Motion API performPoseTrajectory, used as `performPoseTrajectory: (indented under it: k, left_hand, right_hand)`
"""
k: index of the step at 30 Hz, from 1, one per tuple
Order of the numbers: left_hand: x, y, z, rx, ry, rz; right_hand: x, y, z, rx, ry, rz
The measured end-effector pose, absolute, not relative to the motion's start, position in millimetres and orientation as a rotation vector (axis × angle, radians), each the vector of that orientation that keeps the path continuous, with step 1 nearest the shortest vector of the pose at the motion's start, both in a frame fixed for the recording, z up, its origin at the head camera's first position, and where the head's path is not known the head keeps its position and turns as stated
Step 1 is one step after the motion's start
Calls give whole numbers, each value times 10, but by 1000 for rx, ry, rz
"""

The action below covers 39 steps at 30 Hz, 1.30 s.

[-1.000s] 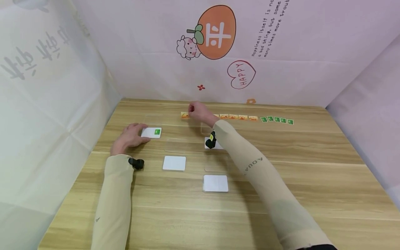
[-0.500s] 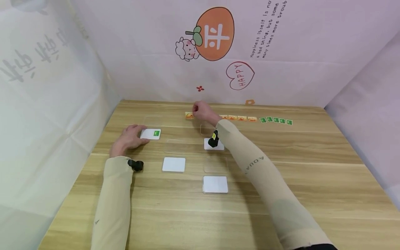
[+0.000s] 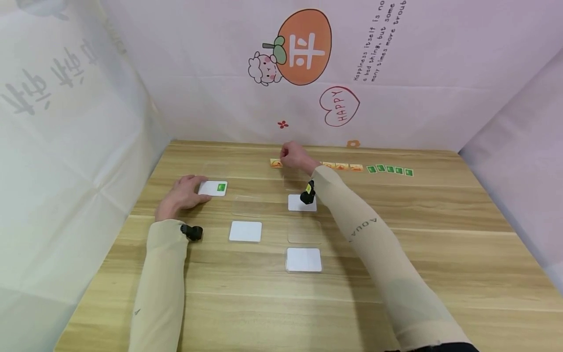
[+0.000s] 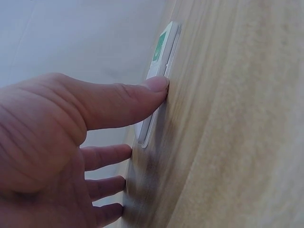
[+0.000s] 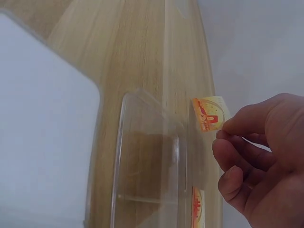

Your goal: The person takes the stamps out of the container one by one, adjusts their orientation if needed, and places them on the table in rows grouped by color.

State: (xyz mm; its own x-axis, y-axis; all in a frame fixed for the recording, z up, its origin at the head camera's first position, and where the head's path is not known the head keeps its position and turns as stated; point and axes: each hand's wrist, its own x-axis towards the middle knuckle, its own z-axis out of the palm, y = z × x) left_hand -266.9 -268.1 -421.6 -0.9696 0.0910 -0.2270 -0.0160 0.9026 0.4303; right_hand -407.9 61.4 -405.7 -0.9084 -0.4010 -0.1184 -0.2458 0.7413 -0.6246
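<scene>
In the head view my left hand (image 3: 182,192) grips a white card stack (image 3: 207,188) in a shallow clear case at the table's left. A green square sticker (image 3: 221,187) lies at the stack's right end. The left wrist view has the thumb (image 4: 154,85) against the case's near long side, with other fingertips touching the table. At the back, my right hand (image 3: 299,157) pinches one corner of an orange-and-yellow picture sticker (image 5: 211,114) between thumb and forefinger. Another orange sticker (image 5: 198,206) lies below it in the right wrist view.
Further orange stickers (image 3: 342,166) and several green stickers (image 3: 390,169) line the table's back. White card stacks (image 3: 245,231) lie in the middle, others (image 3: 304,259) (image 3: 302,202) to their right. Clear lids (image 3: 246,206) (image 3: 304,232) lie between them. A cloth backdrop (image 3: 220,98) rises behind.
My right hand has moved right along the back row, and the pinched orange sticker has moved with it. The left hand stays on the card stack.
</scene>
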Motion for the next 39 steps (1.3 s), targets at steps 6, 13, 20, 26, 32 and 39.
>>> performPoseTrajectory:
  k: [6,13,20,26,32,39]
  left_hand:
    - [-2661,-2672,-4208,47,2823,640]
    - [-2657,-2670,-4207,49,2826,649]
    - [-2658,-2675,-4204,50,2815,637]
    - [-2660,-2679,-4208,49,2824,637]
    - [-2656,-2676,-4206,38,2819,650]
    - [-2647,-2680,-4181,32,2812,656]
  right_hand:
    - [-4073,688,-4083,-478,2693,-922]
    - [-4088,733,-4136,-424,2695,-959]
    - [-4094,771,-4176,-385,2691,-975]
    - [-4121,811,-4201,-368,2690,-969]
    - [-4158,839,-4234,-404,2719,-923]
    - [-4176,847,-4231,-417,2727,-905]
